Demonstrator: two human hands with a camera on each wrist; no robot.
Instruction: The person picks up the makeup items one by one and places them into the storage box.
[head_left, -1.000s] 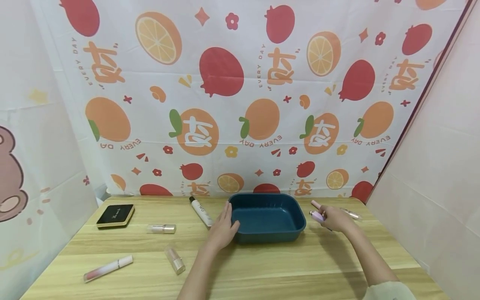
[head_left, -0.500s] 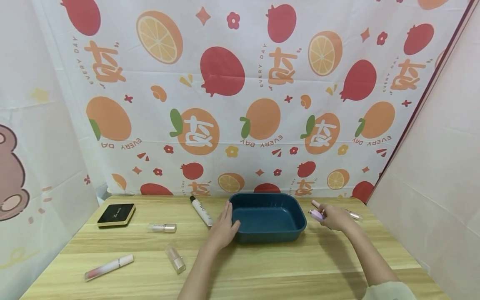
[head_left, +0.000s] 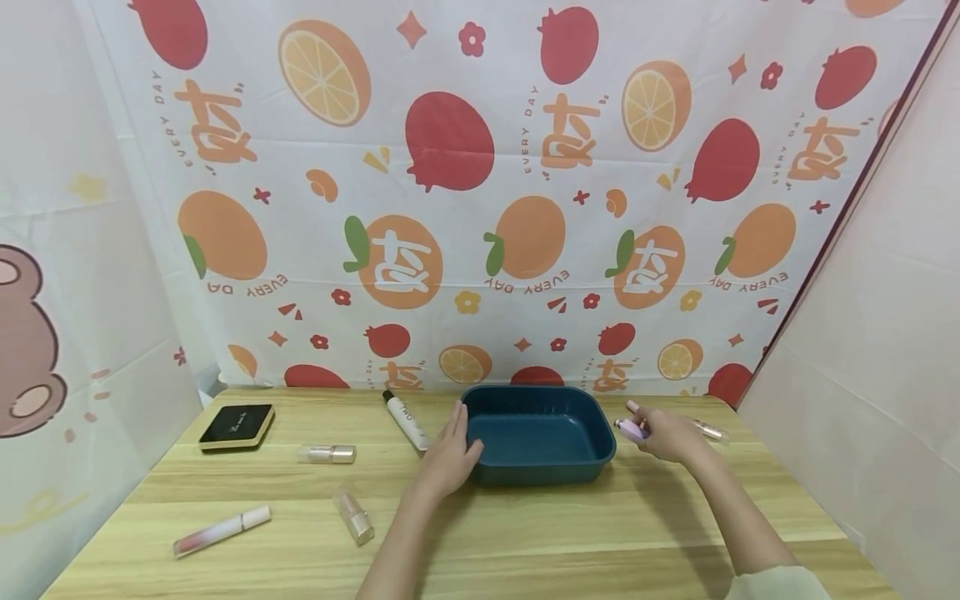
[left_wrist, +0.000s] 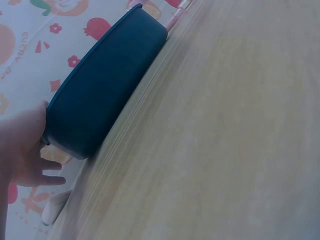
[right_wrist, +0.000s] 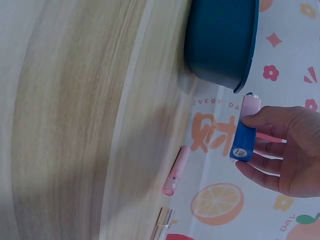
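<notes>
A dark teal rectangular basin (head_left: 540,475) stands on the wooden table. At its left side my left hand (head_left: 446,458) rests with straight fingers along the rim, thumb near the front corner; the left wrist view shows this hand (left_wrist: 25,145) at the basin's end. Right of the basin, my right hand (head_left: 671,435) pinches a slim lilac and blue stick (right_wrist: 245,127) between thumb and fingers. A round white sticker marks its blue end. A pinkish-red strip (right_wrist: 271,137) shows behind it among the fingers. Near this hand lies a pink tube (right_wrist: 176,171).
A clear tube (head_left: 708,431) lies beyond the right hand. Left of the basin are a white tube with black cap (head_left: 406,421), two small gold-capped tubes (head_left: 327,453), a lip gloss tube (head_left: 222,531) and a black compact (head_left: 237,427). A fruit-print curtain (head_left: 480,192) hangs behind.
My right hand has shifted slightly left toward the basin with the lilac and blue stick. The left hand stays at the basin's rim, and the head view has turned slightly.
</notes>
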